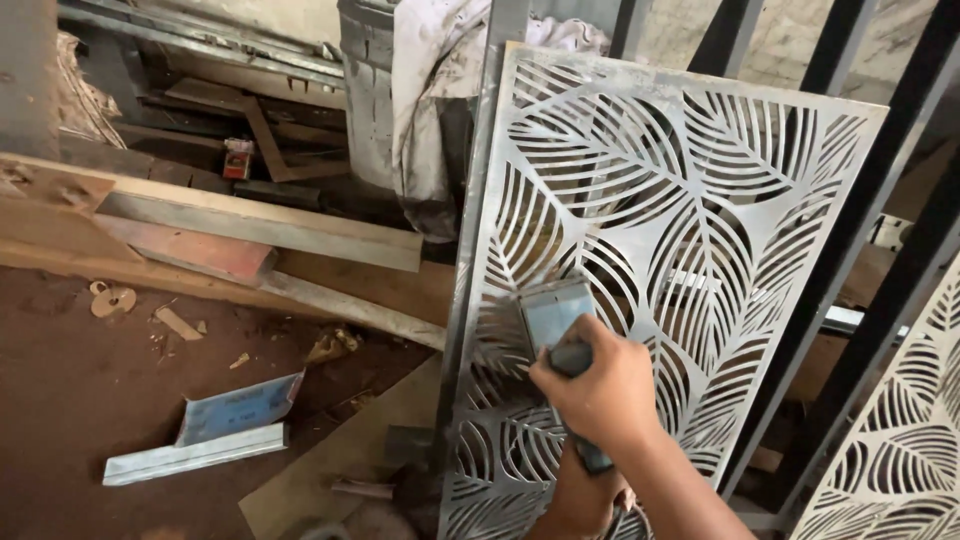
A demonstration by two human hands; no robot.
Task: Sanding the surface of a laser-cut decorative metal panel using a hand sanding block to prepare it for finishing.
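Down at the bottom of the view, closest to the camera, the person's right hand (600,395) is wrapped tight around the dark handle of a flat-bladed scraper (557,325), kind of a putty-knife thing, with the shiny rectangular blade pressed flat against the cut metal panel (660,240). Just below it the left hand (585,500) sits low against the panel's bottom part, mostly hidden behind the right forearm, so can't really tell whether it's gripping the panel or just resting there. The scraper looks light and stiff, easy one-handed stuff, and the handle is clearly the spot to hold it; the blade edge probably isn't something to grab. The panel is a different story: thin sheet metal, pale grey, laser-cut with big overlapping leaf shapes, standing upright and leaning on dark metal bars (860,200). It's likely rigid but a bit springy, and those cutout edges look sharp, so the plain outer border seems the safest place to take it. A second panel with the same leaf pattern (900,440) stands off to the right. Further out on the dusty floor (80,400) lie an angle-iron offcut (195,455) with a bluish sheet (240,408) on it, then wooden planks (250,230), and beyond that a grey barrel draped in cloth (425,90).
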